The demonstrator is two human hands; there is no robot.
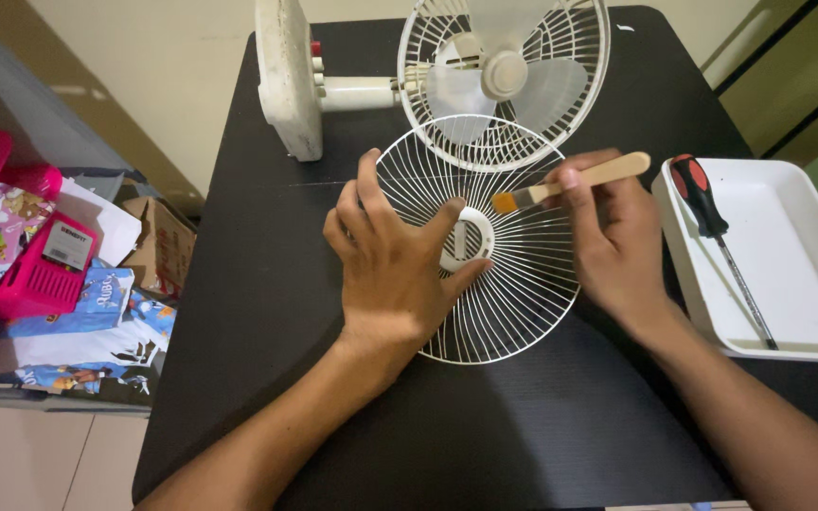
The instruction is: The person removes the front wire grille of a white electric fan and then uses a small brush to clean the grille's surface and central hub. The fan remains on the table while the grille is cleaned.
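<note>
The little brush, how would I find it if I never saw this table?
Look at the black table with the white fan lying at its far end. In front lies a round white wire grille, and the right hand holds the brush over it. Only it has a pale wooden handle and orange-brown bristles.

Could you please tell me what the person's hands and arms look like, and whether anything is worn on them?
Both arms are bare from the frame's lower edge to the wrist: no sleeves, gloves or watch show. The left hand and right hand carry no visible rings or bracelets. Fingernails are short and unpainted. Any clothing higher up lies outside the view.
</note>
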